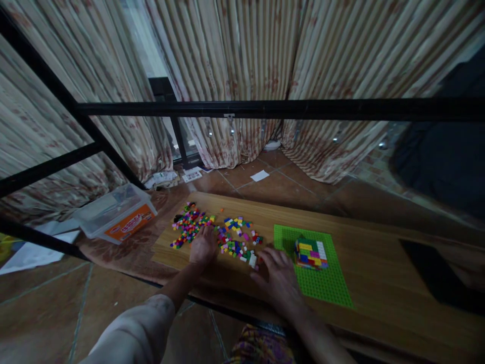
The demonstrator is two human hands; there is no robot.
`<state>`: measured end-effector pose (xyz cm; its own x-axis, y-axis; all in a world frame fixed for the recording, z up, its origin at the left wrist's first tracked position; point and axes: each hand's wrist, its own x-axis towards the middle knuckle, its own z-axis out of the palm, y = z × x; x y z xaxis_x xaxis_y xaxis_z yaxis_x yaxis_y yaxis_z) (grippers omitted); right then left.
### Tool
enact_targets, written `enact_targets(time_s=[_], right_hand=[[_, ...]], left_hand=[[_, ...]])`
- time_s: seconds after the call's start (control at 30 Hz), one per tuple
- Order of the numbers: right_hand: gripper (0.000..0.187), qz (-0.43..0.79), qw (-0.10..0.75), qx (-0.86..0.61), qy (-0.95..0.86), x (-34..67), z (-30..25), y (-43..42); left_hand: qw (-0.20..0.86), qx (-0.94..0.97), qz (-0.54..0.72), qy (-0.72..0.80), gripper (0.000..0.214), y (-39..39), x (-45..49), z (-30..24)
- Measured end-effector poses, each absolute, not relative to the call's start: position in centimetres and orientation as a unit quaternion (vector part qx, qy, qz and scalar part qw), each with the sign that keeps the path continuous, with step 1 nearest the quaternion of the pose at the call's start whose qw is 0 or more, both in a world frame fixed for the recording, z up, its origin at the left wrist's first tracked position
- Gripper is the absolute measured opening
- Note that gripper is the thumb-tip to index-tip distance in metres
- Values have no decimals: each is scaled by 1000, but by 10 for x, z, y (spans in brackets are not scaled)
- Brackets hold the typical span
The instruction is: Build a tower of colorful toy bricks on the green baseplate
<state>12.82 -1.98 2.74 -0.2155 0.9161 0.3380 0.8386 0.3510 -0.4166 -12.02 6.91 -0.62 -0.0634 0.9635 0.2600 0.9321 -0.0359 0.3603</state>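
Observation:
Several small coloured bricks [212,233] lie scattered over the left part of a wooden table [379,263]. My left hand [202,245] lies flat among them, fingers stretched out over the pile. My right hand [278,278] rests open on the table, fingers spread, its fingertips by a white brick [252,261] at the pile's near edge. Right of my right hand a green baseplate [326,285] carries a low multicoloured block build [310,253].
A clear plastic box with an orange label [117,212] stands on the floor left of the table. A black metal frame bar [265,108] crosses in front of striped curtains. Papers lie on the tiled floor. A dark rectangle [435,275] sits on the table's right end.

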Motion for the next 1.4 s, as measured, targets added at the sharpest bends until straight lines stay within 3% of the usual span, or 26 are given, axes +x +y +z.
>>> enact_targets(time_s=[0.17,0.53,0.73,0.87,1.07,1.4], right_hand=[[46,107,245,-613,-743,111,18,-19],[24,151,234,-621,-732,109,15,-11],[19,165,352,-591,-706,117,34,-19],[25,349,455,-563,-595,128,42,-40],[40,583,553,-528,-277,143,24,-81],[41,591,600,-526,-119,178,46,-99]], left_hand=[[32,687,223,690,22,70,-122,-8],[17,686,209,697,21,71,-122,-7],[11,685,201,700,22,72,-122,-5],[0,689,205,695,20,72,-122,-4],[-7,692,208,692,22,72,-123,-4],[-12,692,223,686,23,73,-123,-4]])
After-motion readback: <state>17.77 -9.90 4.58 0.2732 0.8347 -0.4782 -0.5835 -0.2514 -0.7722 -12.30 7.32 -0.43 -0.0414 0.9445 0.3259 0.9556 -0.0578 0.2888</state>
